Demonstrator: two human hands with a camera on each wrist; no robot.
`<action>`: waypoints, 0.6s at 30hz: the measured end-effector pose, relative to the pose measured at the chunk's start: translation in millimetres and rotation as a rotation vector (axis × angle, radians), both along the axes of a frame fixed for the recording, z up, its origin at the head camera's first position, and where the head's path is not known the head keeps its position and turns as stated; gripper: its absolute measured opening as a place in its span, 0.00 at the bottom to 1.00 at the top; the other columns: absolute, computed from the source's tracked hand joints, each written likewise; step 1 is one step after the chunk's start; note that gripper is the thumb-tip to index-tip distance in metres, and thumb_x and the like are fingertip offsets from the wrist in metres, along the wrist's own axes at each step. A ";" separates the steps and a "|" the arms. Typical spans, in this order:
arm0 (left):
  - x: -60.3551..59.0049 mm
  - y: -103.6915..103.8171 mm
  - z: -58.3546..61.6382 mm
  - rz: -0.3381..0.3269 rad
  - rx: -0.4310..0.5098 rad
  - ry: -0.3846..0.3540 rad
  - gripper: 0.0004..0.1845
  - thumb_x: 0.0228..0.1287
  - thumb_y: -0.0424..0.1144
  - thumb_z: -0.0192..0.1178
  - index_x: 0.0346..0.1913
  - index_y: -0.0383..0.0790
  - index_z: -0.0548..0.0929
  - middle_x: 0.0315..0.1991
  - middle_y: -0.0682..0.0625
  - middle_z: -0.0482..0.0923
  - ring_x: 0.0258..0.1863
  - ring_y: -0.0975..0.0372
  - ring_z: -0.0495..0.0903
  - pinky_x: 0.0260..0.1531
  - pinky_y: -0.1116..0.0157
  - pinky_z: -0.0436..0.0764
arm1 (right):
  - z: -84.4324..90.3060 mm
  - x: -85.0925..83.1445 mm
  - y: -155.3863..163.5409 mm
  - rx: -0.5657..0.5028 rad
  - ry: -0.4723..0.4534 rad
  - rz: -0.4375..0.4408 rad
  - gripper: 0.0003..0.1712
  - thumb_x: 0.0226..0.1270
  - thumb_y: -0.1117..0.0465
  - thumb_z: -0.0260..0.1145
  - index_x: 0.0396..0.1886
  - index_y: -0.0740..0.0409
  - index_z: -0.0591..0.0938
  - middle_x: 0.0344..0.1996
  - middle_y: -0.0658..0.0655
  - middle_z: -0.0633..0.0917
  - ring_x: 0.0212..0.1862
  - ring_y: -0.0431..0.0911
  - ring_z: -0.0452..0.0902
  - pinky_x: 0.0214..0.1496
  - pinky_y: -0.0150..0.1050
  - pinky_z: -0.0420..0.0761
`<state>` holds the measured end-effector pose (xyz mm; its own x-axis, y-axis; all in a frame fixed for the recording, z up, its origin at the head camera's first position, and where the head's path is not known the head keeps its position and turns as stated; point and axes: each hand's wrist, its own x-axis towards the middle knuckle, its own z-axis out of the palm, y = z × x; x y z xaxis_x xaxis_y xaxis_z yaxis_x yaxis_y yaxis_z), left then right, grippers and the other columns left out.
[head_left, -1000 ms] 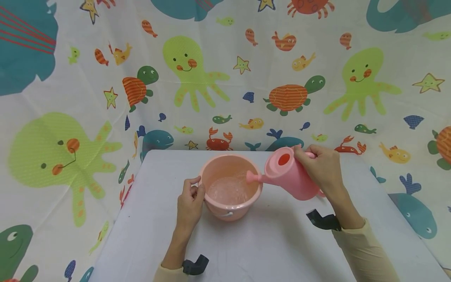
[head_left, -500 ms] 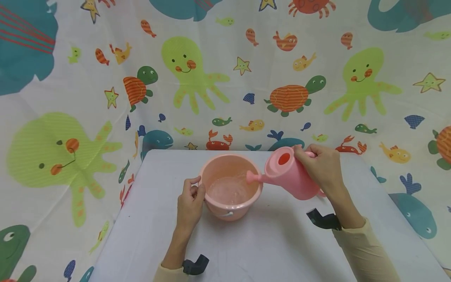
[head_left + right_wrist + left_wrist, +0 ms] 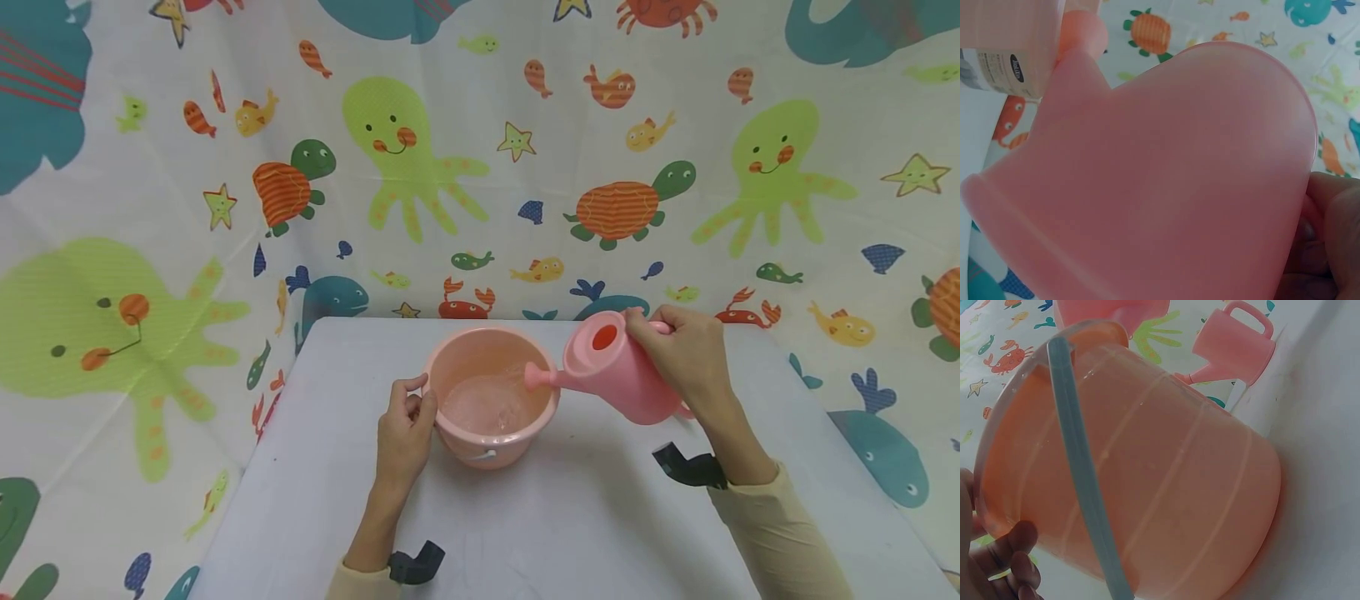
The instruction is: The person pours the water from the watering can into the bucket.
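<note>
- Pink plastic made up the watering can (image 3: 618, 371), a small one with a round orange-red fill hole on top, a short spout and a looped handle; it was tilted, spout down, over the bucket (image 3: 491, 396).
- The right hand (image 3: 686, 354) was curled around the can's handle and held it just above the bench (image 3: 570, 517), right of the bucket.
- The spout tip hung over the bucket's right rim; water lay in the bucket's bottom.
- The bucket was peach-pink plastic, round, ribbed on the outside, with a pale bail handle hanging down its near wall; it stood on the bench near the middle.
- The left hand (image 3: 403, 433) rested against the bucket's left rim, thumb and fingers curled at the edge.
- Counted: one watering can, one bucket, two hands, each wrist wearing one black camera mount.
- Around them hung a white curtain (image 3: 480, 167) printed with octopuses, turtles, crabs, whales and fish, enclosing the bench behind and on both sides.
- In the right wrist view the can's body filled nearly the whole frame and hid the bucket.
</note>
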<state>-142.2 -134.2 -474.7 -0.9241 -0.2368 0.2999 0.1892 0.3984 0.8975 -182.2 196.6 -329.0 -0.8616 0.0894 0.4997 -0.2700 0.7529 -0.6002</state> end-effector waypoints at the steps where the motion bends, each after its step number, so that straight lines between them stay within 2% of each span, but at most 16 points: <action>1: 0.2 0.2 -0.1 0.000 0.000 -0.001 0.15 0.74 0.41 0.54 0.59 0.43 0.77 0.19 0.47 0.76 0.15 0.70 0.62 0.15 0.72 0.61 | 0.1 0.2 0.1 0.000 -0.001 0.001 0.21 0.64 0.50 0.68 0.20 0.62 0.83 0.22 0.62 0.86 0.27 0.52 0.80 0.31 0.22 0.74; 3: 0.6 0.5 -0.1 0.000 0.002 -0.002 0.15 0.74 0.41 0.54 0.59 0.43 0.77 0.19 0.47 0.76 0.15 0.70 0.62 0.15 0.72 0.61 | 0.1 0.6 0.5 -0.001 -0.004 0.001 0.21 0.64 0.50 0.68 0.20 0.62 0.83 0.23 0.62 0.86 0.28 0.52 0.81 0.31 0.22 0.74; 18: 26.7 15.5 10.7 0.031 0.003 -0.007 0.14 0.74 0.39 0.54 0.59 0.42 0.77 0.18 0.50 0.75 0.15 0.70 0.63 0.15 0.72 0.62 | 6.7 11.7 15.6 0.003 -0.032 0.034 0.19 0.63 0.50 0.68 0.21 0.61 0.83 0.24 0.61 0.86 0.29 0.51 0.80 0.31 0.22 0.73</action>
